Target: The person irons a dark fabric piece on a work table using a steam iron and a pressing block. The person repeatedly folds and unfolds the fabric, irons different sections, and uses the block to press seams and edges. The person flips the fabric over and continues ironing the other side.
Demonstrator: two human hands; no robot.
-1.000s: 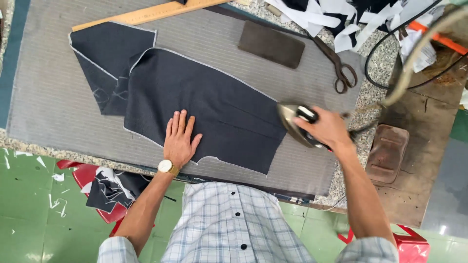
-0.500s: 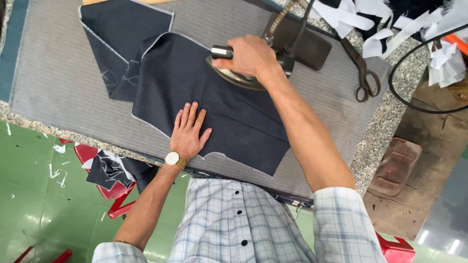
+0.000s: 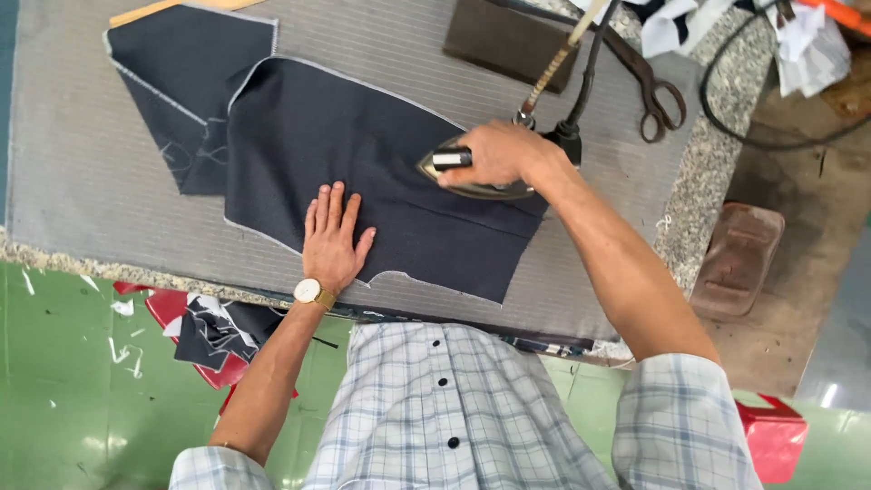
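- Pressing flat on the dark fabric panel (image 3: 363, 172), the left hand (image 3: 331, 238) lies palm down with fingers spread and pointing to 12 o'clock; it grips nothing, only bears on the cloth near its lower edge.
- Closed around the black handle of the iron (image 3: 472, 172), the right hand (image 3: 494, 154) sits at 2 o'clock from the left hand, near it but apart.
- The iron rests with its metal sole on the same panel, close to the panel's right end, its nose pointing to 9 o'clock.
- A braided cord and a dark hose rise from the iron's back toward 12 o'clock.
- The panel lies on the grey striped pad (image 3: 82, 181) covering the bench (image 3: 699, 181), its pale-stitched edges showing all round.
- A second dark fabric piece (image 3: 181, 82) lies at 10 o'clock from the panel, partly tucked under it.
- A wristwatch (image 3: 309, 291) with a pale face sits on the left wrist.
- At 1 o'clock on the pad lies a dark rectangular block (image 3: 504, 41); just to its right lie scissors (image 3: 649, 86) on the speckled stone edge.
- A reddish-brown iron rest (image 3: 737, 259) sits off the bench at 3 o'clock.
- Cloth scraps (image 3: 213, 331) lie on the green floor (image 3: 54, 381) at 7 o'clock.
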